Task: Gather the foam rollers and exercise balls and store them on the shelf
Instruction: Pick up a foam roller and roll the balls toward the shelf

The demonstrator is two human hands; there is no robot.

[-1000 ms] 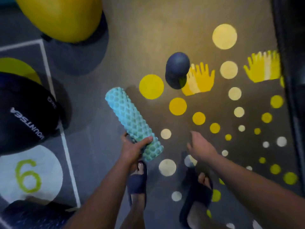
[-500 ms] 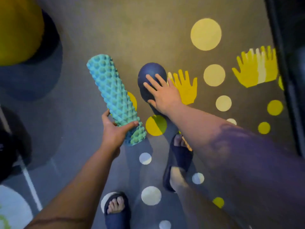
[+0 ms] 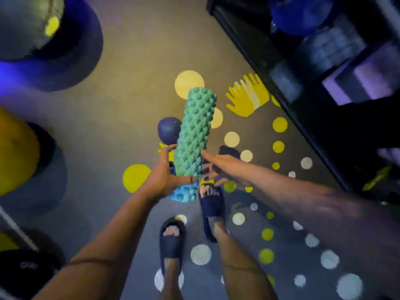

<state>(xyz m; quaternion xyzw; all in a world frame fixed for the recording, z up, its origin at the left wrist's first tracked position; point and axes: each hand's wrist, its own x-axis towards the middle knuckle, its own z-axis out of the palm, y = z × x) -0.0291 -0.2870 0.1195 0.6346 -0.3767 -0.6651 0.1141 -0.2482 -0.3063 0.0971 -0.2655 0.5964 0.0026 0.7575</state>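
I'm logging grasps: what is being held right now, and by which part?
The left hand grips the teal foam roller near its lower end, thumb across it. The right hand, fingers straight beside the roller, holds nothing.

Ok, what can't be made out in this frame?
Head view only.
Dark ball: right side hidden behind the foam roller held by the left hand.
Right hand: fingers motion-blurred; grip on the roller unclear.
Shelf: contents dark, blurred.
Yellow ball: cut off by left edge.
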